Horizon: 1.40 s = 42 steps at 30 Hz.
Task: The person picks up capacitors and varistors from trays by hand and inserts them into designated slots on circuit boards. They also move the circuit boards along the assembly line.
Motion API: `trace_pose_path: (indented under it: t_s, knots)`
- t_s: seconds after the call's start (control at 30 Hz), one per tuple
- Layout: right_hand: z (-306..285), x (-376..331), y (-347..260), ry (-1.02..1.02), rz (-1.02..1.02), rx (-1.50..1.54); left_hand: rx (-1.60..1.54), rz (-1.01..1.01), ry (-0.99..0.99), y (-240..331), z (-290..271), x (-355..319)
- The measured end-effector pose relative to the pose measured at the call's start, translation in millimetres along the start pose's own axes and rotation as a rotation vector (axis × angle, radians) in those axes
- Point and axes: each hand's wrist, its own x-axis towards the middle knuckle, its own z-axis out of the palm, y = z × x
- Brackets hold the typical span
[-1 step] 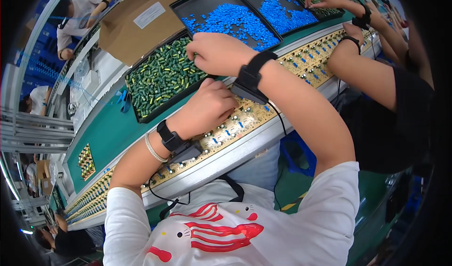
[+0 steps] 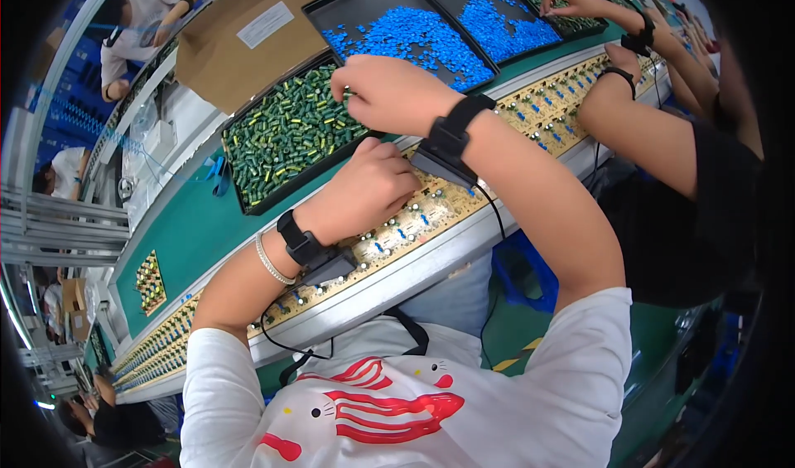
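My left hand (image 2: 368, 188) is curled into a fist and rests on a long yellow circuit board strip (image 2: 397, 234) studded with small blue and silver parts. Whatever sits inside the fist is hidden. My right hand (image 2: 389, 91) hovers over the near right corner of a black tray (image 2: 246, 208) heaped with small green cylindrical components (image 2: 281, 137). Its fingers bend down toward them and the fingertips are hidden. Both wrists wear black straps, the left one wired.
Two black trays of blue parts (image 2: 406, 29) (image 2: 505, 12) lie behind, with a cardboard sheet (image 2: 240, 37) to their left. A co-worker's hands (image 2: 617, 62) work the strip on the right. A small populated board (image 2: 151, 282) lies on the green belt.
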Motion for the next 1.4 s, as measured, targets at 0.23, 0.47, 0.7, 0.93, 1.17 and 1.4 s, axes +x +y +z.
trace_pose_path:
  t_s: [0.23,0.47,0.7,0.93,1.17,1.4]
  knots:
    - [-38,-54,-21,0.096,0.234,0.475,-0.052,-0.051,0.173,-6,-30,-14]
    - [-23,-147,-42,-0.174,0.445,0.382,0.087,-0.292,0.395,-74,-52,-47]
    - [-4,-150,-58,-0.200,0.375,0.153,0.123,-0.158,0.458,-74,-6,21]
    - [-7,-149,-61,-0.266,0.356,0.072,0.259,-0.268,0.357,-73,7,40]
    - [-3,-153,-61,-0.220,0.381,0.118,0.234,-0.269,0.493,-71,16,34]
    - [0,-152,-58,-0.211,0.361,0.136,0.085,-0.311,0.439,-68,8,34]
